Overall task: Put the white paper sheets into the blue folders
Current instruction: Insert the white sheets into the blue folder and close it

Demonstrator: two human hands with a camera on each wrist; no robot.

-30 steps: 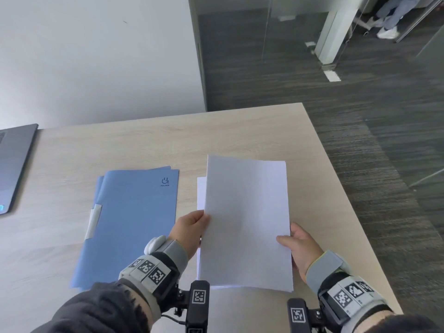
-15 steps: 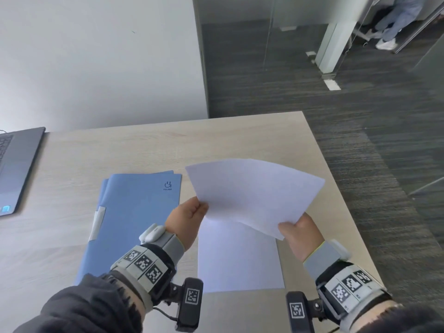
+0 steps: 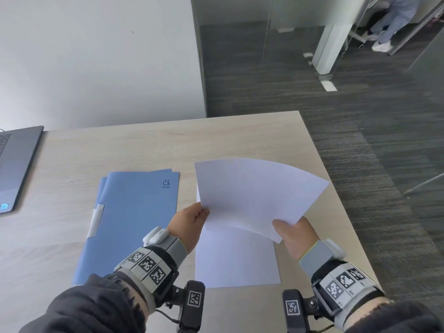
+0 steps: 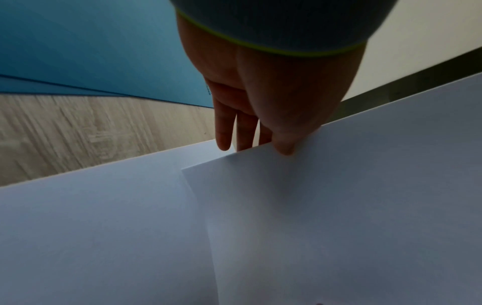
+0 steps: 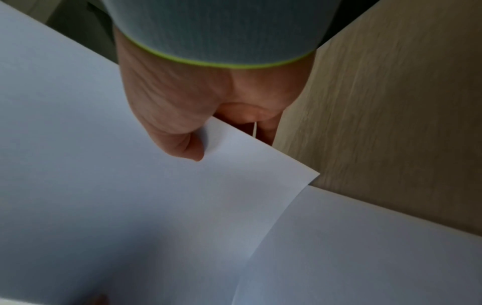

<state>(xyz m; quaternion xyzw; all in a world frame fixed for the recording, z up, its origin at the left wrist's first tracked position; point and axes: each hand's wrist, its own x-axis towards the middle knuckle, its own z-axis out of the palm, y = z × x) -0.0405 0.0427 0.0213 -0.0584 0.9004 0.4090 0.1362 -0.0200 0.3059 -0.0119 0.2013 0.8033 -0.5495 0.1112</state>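
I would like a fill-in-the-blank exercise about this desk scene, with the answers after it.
1. Both hands hold one white ____ above the table.
2. The folders are ____ in colour.
3. The left hand pinches the lifted sheet between fingers and ____.
4. The right hand grips the sheet while more paper lies ____ on the table.

Answers: sheet; blue; thumb; flat

The left hand (image 3: 189, 224) is raised above the table, thumb on top and fingers (image 4: 224, 132) beneath, pinching the held sheet (image 3: 252, 195). The right hand (image 3: 294, 234) is held likewise, its thumb pressed on the sheet's near corner.
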